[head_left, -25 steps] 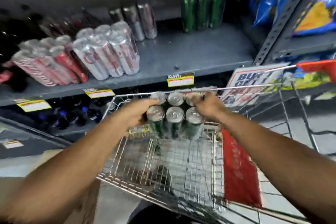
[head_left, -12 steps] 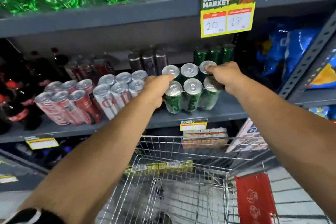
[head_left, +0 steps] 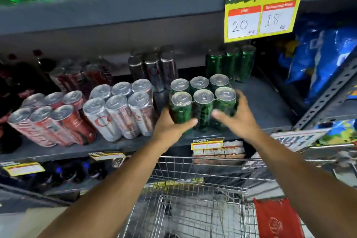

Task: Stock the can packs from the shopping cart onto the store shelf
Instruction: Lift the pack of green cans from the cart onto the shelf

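Moved from cart (head_left: 193, 199) to shelf (head_left: 266, 106), frame centre: green can pack (head_left: 202, 102), set down beside silver pack (head_left: 119, 110); left hand (head_left: 170, 127) and right hand (head_left: 237, 120) clasping its sides; placement near done.

A hanging price card (head_left: 263, 4) on the upper shelf edge reads "SUPER MARKET", with handwritten "20" and "18" in two white boxes; the small print above them is too blurred to read. A tilted sign (head_left: 295, 139) at lower right shows "BUY 1". A small shelf tag (head_left: 207, 143) below the green cans reads "SUPER MARKET".
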The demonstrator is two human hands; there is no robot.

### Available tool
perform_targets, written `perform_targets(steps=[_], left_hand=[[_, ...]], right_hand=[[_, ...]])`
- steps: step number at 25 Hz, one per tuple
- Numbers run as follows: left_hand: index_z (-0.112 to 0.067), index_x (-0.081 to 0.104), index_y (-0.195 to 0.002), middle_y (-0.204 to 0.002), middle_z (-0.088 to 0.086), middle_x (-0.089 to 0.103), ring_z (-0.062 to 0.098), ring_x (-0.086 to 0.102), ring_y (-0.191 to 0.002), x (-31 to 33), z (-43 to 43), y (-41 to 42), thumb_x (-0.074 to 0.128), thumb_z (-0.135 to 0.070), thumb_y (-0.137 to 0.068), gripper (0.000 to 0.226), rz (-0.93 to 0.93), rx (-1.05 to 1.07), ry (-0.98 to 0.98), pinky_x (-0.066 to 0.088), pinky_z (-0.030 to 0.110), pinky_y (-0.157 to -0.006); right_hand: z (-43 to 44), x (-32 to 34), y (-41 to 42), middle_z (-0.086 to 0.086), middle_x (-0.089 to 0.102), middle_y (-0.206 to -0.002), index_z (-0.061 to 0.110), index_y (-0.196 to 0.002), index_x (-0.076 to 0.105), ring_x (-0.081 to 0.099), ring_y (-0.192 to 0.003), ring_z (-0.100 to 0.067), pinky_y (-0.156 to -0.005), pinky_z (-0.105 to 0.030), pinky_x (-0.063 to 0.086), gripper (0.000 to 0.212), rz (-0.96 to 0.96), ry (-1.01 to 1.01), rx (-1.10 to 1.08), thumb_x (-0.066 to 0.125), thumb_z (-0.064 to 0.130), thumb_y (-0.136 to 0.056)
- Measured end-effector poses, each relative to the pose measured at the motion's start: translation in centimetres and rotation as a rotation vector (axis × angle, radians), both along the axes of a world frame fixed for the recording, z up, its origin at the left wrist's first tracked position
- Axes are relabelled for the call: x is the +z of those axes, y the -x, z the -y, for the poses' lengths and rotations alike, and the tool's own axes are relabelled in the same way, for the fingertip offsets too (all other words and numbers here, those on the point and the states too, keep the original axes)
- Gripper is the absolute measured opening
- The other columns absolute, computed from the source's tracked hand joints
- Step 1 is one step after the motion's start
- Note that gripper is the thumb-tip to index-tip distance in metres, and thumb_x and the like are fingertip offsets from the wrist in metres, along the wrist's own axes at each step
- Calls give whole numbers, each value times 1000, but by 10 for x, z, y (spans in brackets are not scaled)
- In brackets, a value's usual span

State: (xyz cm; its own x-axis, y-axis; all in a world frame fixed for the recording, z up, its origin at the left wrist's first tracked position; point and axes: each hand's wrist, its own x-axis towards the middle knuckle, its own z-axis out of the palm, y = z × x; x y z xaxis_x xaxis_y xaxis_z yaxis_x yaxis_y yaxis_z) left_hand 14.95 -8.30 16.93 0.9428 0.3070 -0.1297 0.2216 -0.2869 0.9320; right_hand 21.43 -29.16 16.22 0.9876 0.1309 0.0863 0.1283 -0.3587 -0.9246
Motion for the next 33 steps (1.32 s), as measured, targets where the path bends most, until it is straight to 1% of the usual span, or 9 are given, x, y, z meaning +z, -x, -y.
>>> perform_targets(steps=[2,5,9,12,15,18,25,30,33], left_hand=[[-22,58,-113,-107,-2,69,15,64,-93,-18,0,0,80,-42,-64,57,-40,40,-227,41,22,-72],[-17,58,-113,-110,4,69,21,63,-96,-25,0,-6,76,-41,-71,52,-27,70,-354,38,23,-72],[-16,59,-112,-109,5,71,21,66,-97,-20,16,-14,77,-40,-70,52,-4,32,-360,40,23,-73],[-19,58,-113,-112,2,71,19,66,-99,-15,51,-30,76,-41,-69,52,9,-34,-361,43,22,-76],[-18,57,-117,-115,5,70,26,65,-106,-12,91,-48,75,-41,-70,55,9,-95,-363,52,32,-87],[-17,54,-118,-116,8,69,29,64,-107,-10,118,-57,73,-39,-73,54,3,-96,-343,53,39,-87],[-16,55,-118,-114,6,69,26,64,-104,-14,123,-55,73,-39,-74,53,10,-54,-312,53,37,-86],[-16,57,-111,-109,5,70,26,65,-100,-12,129,-49,73,-39,-73,48,13,-7,-303,52,34,-80],[-16,57,-109,-107,5,71,27,66,-98,-14,136,-39,73,-41,-72,47,14,5,-318,54,36,-80]], right_hand=[[6,-20,5,12,54,-117,33,-130,35,52,-109,-9,-88,-23,37,76,74,172,46,77,45,-67],[7,-28,-1,11,58,-110,35,-122,39,54,-103,-8,-87,-24,40,63,96,164,36,76,37,-72],[24,-29,-10,12,56,-109,38,-121,35,50,-102,-7,-89,-25,39,63,94,196,14,75,35,-73],[59,-30,-22,1,62,-122,26,-130,37,56,-111,-15,-97,-33,44,68,57,211,-68,76,30,-74],[99,-26,-36,-8,62,-124,18,-135,35,56,-108,-17,-94,-28,40,73,31,262,-121,76,25,-75],[122,-21,-46,-11,59,-127,12,-136,32,54,-114,-22,-94,-30,39,72,20,290,-119,74,23,-78],[130,-20,-52,-7,53,-135,19,-139,27,49,-124,-24,-101,-34,37,74,-16,293,-48,72,26,-80],[132,-15,-57,-7,50,-139,21,-140,27,46,-128,-24,-109,-47,36,74,-80,288,11,71,25,-80],[135,-11,-54,-6,52,-137,20,-138,28,47,-126,-23,-108,-45,38,73,-109,299,-1,72,23,-80]])
